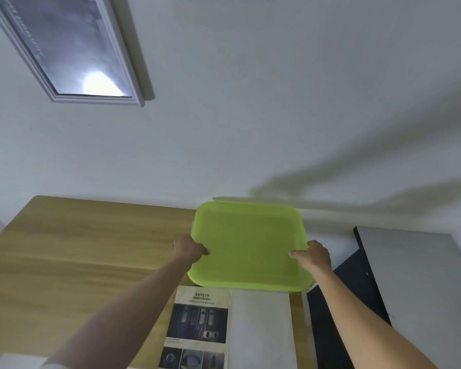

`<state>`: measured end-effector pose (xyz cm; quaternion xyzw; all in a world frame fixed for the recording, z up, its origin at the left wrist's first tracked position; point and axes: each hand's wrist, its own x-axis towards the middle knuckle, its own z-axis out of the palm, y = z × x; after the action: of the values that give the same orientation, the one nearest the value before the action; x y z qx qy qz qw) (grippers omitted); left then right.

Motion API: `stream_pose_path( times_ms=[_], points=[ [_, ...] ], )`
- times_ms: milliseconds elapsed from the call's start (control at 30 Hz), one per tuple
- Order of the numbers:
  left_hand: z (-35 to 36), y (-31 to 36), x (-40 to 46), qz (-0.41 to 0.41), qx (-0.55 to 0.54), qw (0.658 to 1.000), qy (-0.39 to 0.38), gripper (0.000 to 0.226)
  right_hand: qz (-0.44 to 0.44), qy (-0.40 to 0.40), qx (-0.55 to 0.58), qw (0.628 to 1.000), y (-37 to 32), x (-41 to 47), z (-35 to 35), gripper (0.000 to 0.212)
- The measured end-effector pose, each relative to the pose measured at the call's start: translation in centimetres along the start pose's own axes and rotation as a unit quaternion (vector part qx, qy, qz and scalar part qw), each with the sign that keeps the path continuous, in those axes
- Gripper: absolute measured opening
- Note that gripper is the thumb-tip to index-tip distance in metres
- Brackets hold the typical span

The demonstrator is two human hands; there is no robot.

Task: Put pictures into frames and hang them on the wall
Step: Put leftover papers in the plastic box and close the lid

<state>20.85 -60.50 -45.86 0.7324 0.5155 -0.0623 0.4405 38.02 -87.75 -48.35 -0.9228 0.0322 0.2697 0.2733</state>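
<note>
Both hands, left [188, 249] and right [316, 255], grip opposite side edges of the lime-green, rounded-rectangle plastic frame [248, 246]; it looks light, rigid and smooth, likely slippery.

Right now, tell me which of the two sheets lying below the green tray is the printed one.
The left sheet, headed SAFETY with dark car photos. The sheet to its right is plain white, with no print showing.

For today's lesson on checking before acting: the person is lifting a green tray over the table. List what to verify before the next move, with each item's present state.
1. Left hand grips the green tray: ok.
2. Right hand grips its other side: ok.
3. Tray is lifted off the table: ok.
4. Safety sheet lies flat on the table: ok.
5. Framed picture hangs on the wall: ok.
6. Anything under the tray: cannot tell.
</note>
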Motion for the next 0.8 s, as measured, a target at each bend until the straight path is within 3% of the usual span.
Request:
stream_pose_path(
  times_ms=[133, 300, 433, 633, 800],
  points=[
    [0.2, -0.3, 0.4, -0.013, -0.011, 1.000, 0.013, 0.066, 0.019, -0.020, 0.001, 1.000, 0.2, 0.5, -0.3, 0.076],
    [0.8, 0.1, 0.9, 0.000, 0.059, 0.998, 0.020, 0.059, 0.004, -0.062, -0.037, 0.997, -1.2, 2.4, -1.2, 0.103],
    [1.4, 0.6, 0.3, 0.017, 0.135, 0.991, -0.020, 0.081, -0.009, -0.043, -0.069, 0.997, -3.9, 4.6, -1.7, 0.098],
    [2.2, 1.1, 0.4, 0.024, 0.181, 0.983, -0.008, 0.068, -0.033, -0.036, -0.076, 0.996, -6.3, 8.2, -2.2, 0.105],
    [2.5, 1.0, 0.7, 0.014, 0.189, 0.982, 0.010, 0.081, -0.045, -0.048, -0.044, 0.997, -6.6, 9.8, -2.1, 0.096]
  ],
)
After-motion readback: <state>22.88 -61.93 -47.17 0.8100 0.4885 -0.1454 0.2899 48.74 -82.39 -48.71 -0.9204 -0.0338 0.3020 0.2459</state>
